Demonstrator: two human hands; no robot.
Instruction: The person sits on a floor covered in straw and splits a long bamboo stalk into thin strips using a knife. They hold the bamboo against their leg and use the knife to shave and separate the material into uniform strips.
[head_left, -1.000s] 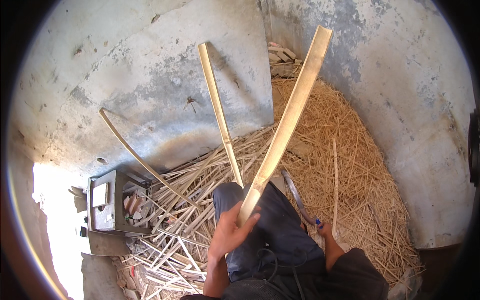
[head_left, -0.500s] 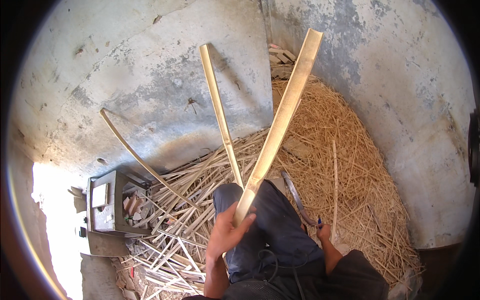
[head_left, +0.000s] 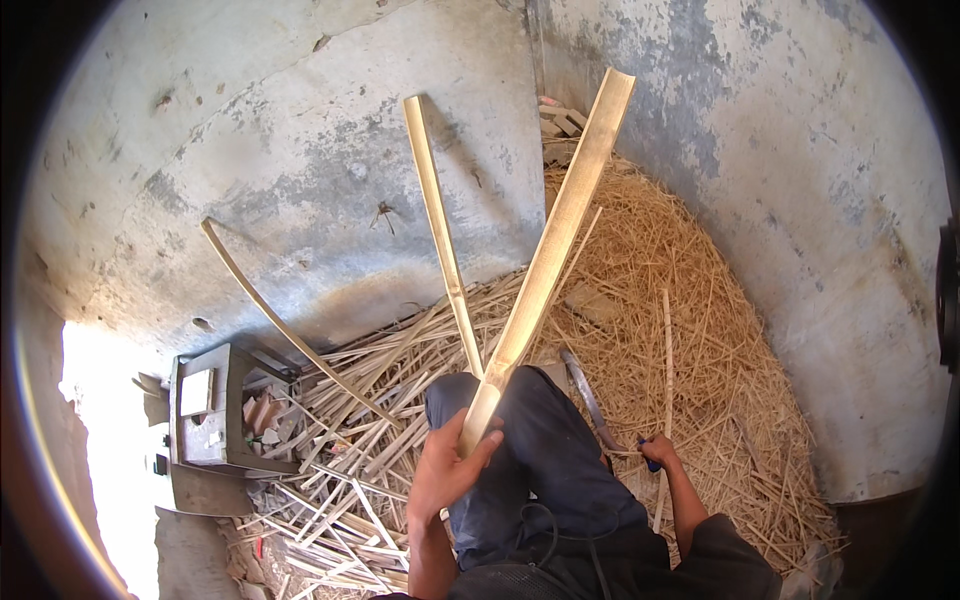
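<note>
My left hand (head_left: 447, 468) is closed around the lower end of a wide split bamboo strip (head_left: 558, 235), pale and hollowed along its face. The strip rises past my knee, slanting up to the right. My right hand (head_left: 658, 452), out to the right of my thigh, grips a small blue-handled tool (head_left: 652, 464); its working end cannot be made out. Just left of that hand, a curved metal blade (head_left: 588, 396) lies beside my knee. A narrower split bamboo piece (head_left: 440, 230) leans against the wall behind my knee.
Bamboo slats (head_left: 380, 430) lie heaped at the left, near a grey wooden box-like stand (head_left: 210, 400). A thin bent strip (head_left: 280, 318) leans on the wall (head_left: 300, 150). Straw-like shavings (head_left: 690, 290) cover the right side, with a thin stick (head_left: 667, 370) on them.
The bamboo strip in my left hand has come slightly left and down. My right hand has shifted a little up and right, and the blue handle in it has turned.
</note>
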